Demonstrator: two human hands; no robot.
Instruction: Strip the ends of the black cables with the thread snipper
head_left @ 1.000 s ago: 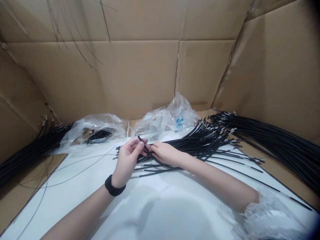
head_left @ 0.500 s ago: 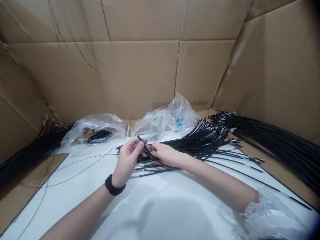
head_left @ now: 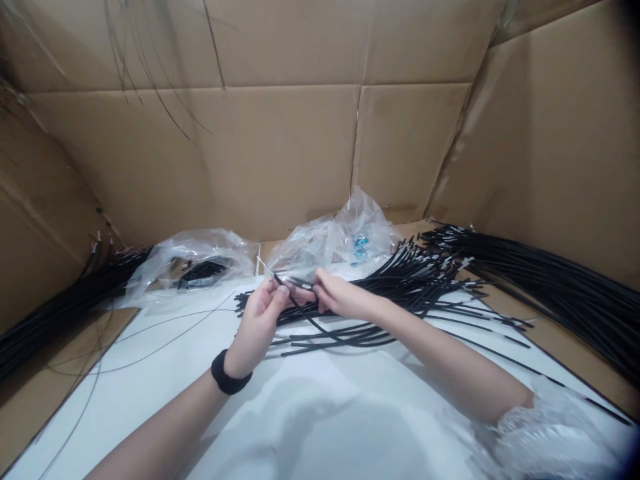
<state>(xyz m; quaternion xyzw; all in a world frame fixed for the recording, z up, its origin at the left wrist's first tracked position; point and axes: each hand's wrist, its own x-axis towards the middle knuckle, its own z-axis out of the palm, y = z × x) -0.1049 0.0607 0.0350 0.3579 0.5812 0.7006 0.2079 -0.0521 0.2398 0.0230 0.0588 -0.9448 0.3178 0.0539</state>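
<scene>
Working over the smooth white surface (head_left: pixel 320 433), keep the pile of round black cables (head_left: pixel 410 280) from snagging. The right hand (head_left: pixel 340 293) is curled, its grip too blurred to tell; the left hand (head_left: pixel 257 320) pinches one bowed, matte cable (head_left: pixel 309 320). Steadying it just behind its thin, pale tip (head_left: pixel 265 265) should help.

Cardboard wall (head_left: pixel 280 160) stood at the back. Before it, left to right: left cable bundle (head_left: pixel 60 310), left plastic bag (head_left: pixel 155 267), middle plastic bagging (head_left: pixel 367 213), right cable bundle (head_left: pixel 550 290). Work sheet (head_left: pixel 170 380) lay between the bundles, cable pile (head_left: pixel 397 285) on it. Left hand (head_left: pixel 257 320) was at the pile's left end, single cable (head_left: pixel 311 323) in it; right hand (head_left: pixel 337 295) just rightward. Loose wires (head_left: pixel 186 327) crossed the sheet's left side.
</scene>
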